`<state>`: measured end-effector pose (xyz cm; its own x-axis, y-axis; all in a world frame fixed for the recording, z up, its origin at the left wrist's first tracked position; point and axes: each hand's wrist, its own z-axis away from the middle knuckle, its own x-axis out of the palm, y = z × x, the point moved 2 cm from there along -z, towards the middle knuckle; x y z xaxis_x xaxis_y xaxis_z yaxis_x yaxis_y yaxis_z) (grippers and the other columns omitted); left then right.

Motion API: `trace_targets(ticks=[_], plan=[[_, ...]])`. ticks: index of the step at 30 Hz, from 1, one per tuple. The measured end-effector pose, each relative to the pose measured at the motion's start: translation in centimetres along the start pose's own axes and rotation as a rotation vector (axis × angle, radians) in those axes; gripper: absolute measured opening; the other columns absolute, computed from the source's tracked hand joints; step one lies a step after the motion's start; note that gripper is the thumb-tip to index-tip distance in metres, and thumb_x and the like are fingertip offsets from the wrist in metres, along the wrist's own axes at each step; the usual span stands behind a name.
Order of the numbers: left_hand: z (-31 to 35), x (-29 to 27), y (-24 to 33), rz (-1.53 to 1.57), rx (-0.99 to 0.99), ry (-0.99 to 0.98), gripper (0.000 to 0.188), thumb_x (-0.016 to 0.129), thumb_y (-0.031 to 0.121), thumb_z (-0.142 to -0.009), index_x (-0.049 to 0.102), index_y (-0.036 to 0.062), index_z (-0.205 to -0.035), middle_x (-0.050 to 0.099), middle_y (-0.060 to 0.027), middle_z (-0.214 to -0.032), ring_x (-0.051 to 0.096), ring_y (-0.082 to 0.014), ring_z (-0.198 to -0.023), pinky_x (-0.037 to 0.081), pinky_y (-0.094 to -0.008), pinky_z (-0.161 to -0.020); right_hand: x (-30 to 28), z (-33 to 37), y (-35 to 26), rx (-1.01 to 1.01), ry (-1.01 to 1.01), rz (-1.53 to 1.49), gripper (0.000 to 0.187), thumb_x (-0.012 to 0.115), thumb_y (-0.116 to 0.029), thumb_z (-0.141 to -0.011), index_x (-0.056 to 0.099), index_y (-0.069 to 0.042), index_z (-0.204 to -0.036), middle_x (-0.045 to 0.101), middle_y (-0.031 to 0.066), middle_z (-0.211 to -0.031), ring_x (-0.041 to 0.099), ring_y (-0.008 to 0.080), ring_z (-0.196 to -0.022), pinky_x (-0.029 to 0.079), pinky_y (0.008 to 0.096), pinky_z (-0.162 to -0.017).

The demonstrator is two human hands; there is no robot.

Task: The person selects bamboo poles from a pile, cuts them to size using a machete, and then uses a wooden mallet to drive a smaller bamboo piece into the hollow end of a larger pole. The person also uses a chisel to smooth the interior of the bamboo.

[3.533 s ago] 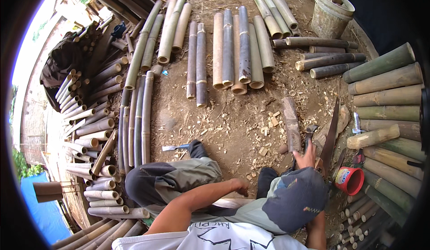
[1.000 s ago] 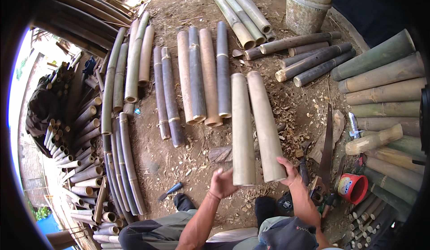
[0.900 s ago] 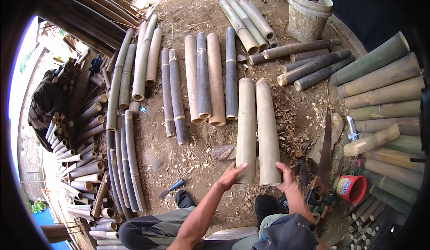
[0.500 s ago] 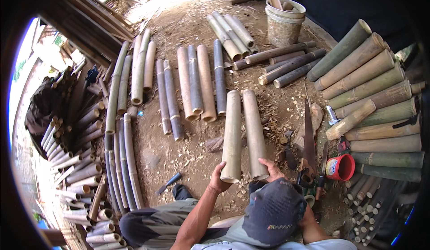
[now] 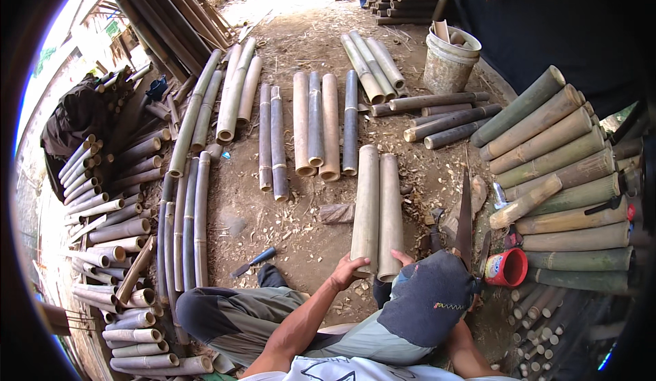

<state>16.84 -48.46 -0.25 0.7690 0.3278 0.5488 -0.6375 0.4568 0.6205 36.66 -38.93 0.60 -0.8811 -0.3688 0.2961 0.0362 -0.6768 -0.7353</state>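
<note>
Two pale bamboo tubes stand out before me, pointing away over the ground. My left hand (image 5: 350,269) grips the near end of the left bamboo tube (image 5: 366,203), fingers on its outer side. Around the near end of the right bamboo tube (image 5: 391,213) is my right hand (image 5: 403,259), partly hidden by my knee. The tubes lie side by side, nearly touching, and the left one reaches slightly farther. Just beyond them are a short wood block (image 5: 337,213) and shavings on the dirt. A saw (image 5: 466,217) lies to the right of my right hand.
Sorted bamboo tubes lie in groups ahead, such as a dark pair (image 5: 279,145). More bamboo is stacked at left (image 5: 137,336) and right (image 5: 581,237). A red tub (image 5: 506,267), a white bucket (image 5: 447,60) and a blue-handled chisel (image 5: 262,256) also stand or lie around me.
The two held bamboo tubes have come closer together, closing most of the gap between them. The whole view has also shifted a little. Both hands keep their hold.
</note>
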Motion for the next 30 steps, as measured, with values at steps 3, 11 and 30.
trace_targets(ticks=[3,11,30], plan=[[-0.1,0.2,-0.6,0.013,0.044,0.004,0.056,0.071,0.02,-0.086,0.047,0.0051,-0.134,0.06,-0.0092,-0.122,0.063,-0.0246,-0.106,0.056,-0.0447,-0.089,-0.3,-1.5,0.9,-0.079,0.072,0.054,0.074,0.074,-0.041,-0.081,0.046,0.001,-0.135,0.063,0.0142,-0.11,0.064,0.025,-0.098,0.052,0.0399,-0.087],[-0.6,-2.7,0.1,0.193,-0.073,-0.096,0.058,0.071,0.026,-0.085,0.049,0.0014,-0.133,0.062,-0.0124,-0.12,0.064,-0.0266,-0.106,0.055,-0.0441,-0.091,1.8,-2.2,-3.5,-0.032,-0.088,0.213,0.082,0.074,-0.042,-0.082,0.039,0.003,-0.14,0.056,0.0193,-0.126,0.058,0.0265,-0.11,0.046,0.0384,-0.095],[-1.3,9.4,15.5,0.421,0.097,-0.323,0.073,0.036,0.063,-0.097,0.041,0.0063,-0.142,0.061,-0.0169,-0.127,0.069,-0.0309,-0.101,0.064,-0.0393,-0.074,4.0,-1.0,-19.3,-0.106,-0.302,-0.093,0.08,0.051,-0.068,-0.087,0.045,-0.01,-0.141,0.056,0.0135,-0.131,0.054,0.0282,-0.12,0.046,0.0533,-0.095]])
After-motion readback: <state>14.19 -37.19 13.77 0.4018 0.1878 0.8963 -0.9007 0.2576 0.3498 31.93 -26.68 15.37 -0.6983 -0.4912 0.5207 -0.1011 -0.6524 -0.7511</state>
